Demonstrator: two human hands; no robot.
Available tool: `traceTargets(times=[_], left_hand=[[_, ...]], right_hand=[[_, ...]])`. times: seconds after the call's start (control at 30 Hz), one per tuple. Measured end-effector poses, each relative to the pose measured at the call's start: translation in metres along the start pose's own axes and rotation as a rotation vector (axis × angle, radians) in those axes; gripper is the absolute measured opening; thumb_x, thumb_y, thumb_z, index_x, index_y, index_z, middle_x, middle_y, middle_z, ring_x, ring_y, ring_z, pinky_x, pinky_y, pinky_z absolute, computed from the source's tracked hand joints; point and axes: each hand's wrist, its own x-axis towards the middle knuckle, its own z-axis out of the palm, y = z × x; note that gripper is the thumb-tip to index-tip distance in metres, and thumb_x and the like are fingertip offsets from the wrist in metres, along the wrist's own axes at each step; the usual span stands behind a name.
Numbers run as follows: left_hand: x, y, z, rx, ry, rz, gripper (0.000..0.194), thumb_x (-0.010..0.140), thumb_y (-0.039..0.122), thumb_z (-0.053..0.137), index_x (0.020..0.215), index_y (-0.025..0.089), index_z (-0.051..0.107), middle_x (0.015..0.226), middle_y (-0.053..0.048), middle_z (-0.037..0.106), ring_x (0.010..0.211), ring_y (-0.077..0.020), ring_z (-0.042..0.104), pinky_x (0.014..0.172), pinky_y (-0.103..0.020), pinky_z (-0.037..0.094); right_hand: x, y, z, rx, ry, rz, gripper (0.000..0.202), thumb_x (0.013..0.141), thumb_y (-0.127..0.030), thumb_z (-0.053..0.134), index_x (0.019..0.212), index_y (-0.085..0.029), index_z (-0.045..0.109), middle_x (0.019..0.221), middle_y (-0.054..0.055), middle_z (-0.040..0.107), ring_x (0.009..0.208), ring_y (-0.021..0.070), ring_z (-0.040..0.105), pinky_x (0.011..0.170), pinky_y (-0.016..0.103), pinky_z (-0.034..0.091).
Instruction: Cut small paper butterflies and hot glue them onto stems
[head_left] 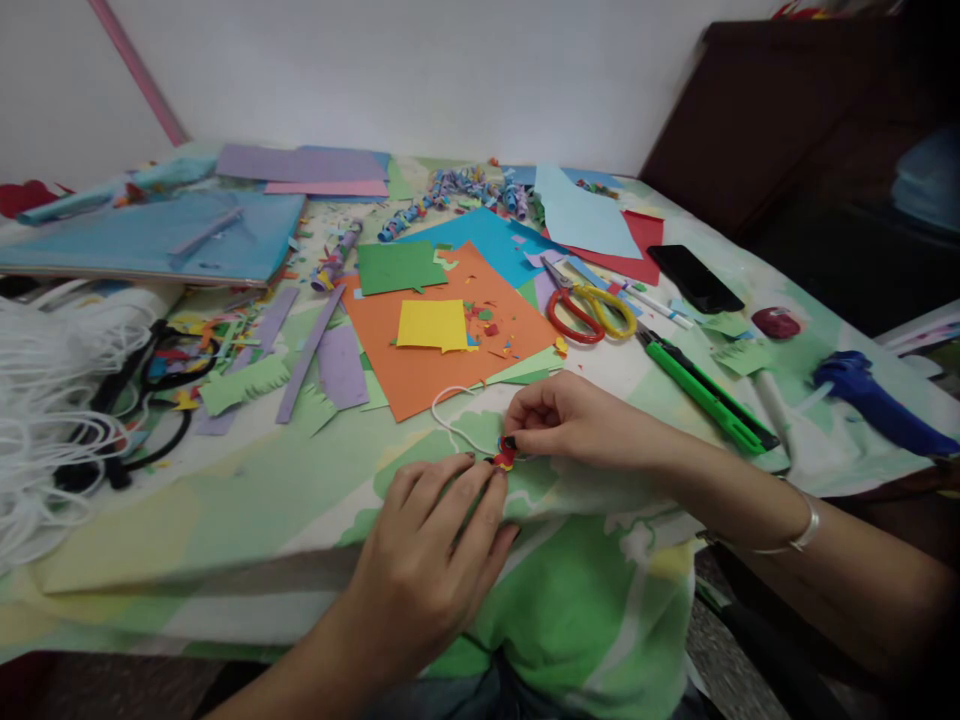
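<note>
Near the table's front edge, my right hand [559, 415] pinches a small red and yellow piece [505, 456] between thumb and fingers. My left hand [442, 535] lies low beside it, palm down, its fingertips touching the same piece; its fingers are partly spread. A thin white cord [454, 425] loops out from the piece onto the tablecloth. Just beyond the hands lie an orange sheet [382, 355], a yellow square [431, 325] and a green sheet [397, 268].
Scissors [574, 318], a green cutter [705, 390], a phone [694, 278] and a blue glue gun [885, 400] lie to the right. At left are a white cord pile [37, 420], black cable [169, 445] and blue folder [150, 235]. Paper scraps surround them.
</note>
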Motion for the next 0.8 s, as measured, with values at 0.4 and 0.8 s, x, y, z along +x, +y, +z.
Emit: traceTargets(times=[0.4,0.8], left_hand=[[0.0,-0.0001,-0.0009,0.006,-0.005,-0.024,0.037,0.077,0.016,0.067,0.111,0.003,0.059,0.104,-0.019,0.065,0.096,-0.031,0.06,0.076,-0.047,0.052],[0.0015,0.0018,0.0018,0.08,-0.079,-0.053,0.04,0.08,0.029,0.064,0.114,0.008,0.06,0.11,-0.019,0.063,0.096,-0.0326,0.058,0.077,-0.048,0.049]], right_hand=[[-0.0018,-0.0017,0.0013,-0.069,0.047,-0.008,0.01,0.074,-0.019,0.058,0.076,-0.013,0.065,0.058,-0.003,0.055,0.051,0.0068,0.045,0.046,0.018,0.032],[-0.0039,-0.0039,0.0043,-0.141,0.105,-0.017,0.008,0.074,-0.018,0.059,0.076,-0.013,0.065,0.055,-0.005,0.051,0.05,0.0063,0.041,0.048,0.02,0.03]])
